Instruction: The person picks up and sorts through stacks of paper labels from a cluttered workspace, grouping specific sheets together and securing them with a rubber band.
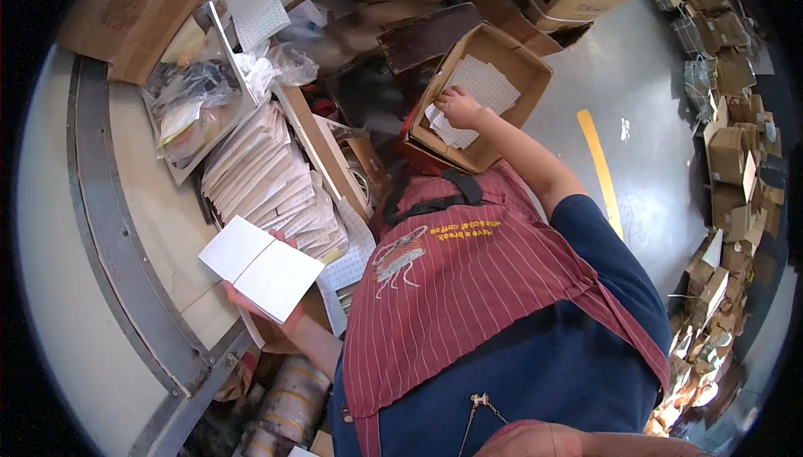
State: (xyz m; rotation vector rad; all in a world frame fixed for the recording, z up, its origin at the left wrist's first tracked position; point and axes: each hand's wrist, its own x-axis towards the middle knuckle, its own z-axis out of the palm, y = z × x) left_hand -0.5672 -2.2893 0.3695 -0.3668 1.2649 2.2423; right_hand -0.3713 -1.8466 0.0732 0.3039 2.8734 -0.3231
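Beside the leaning paper stacks [259, 177], the left hand [294, 318] holds a white paper pack [284, 277]; the right hand [457, 107] curls over printed sheets [487, 81] inside a cardboard box [535, 82] (gripping or not, I cannot tell).

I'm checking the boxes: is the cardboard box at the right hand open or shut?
Open: the cardboard box has no cover over its top, and the right hand reaches inside, at white sheets.
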